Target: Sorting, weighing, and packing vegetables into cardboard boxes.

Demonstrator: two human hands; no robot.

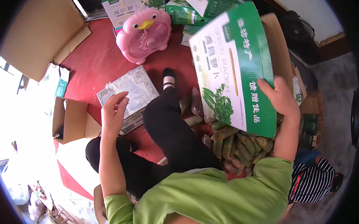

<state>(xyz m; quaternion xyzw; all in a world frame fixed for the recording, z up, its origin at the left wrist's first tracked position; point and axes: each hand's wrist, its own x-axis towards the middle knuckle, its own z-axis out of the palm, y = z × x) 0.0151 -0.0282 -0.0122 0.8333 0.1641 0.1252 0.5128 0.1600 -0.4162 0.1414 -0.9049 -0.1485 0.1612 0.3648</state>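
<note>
Fingers of your right hand point(280, 99) clasp one green-and-white carton point(232, 66) at right of frame; your left hand point(114, 109) hovers loosely curled, empty, above one plastic-wrapped scale point(137, 88).

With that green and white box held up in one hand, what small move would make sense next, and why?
Probably bring the free left hand across to steady the green and white box. The right hand grips only its lower right edge, and the box tilts above the pile of bagged green vegetables.

Green-and-white box point(232, 66), pink fan point(144, 33), red floor mat point(94, 61), striped sleeve point(311, 181).
</note>
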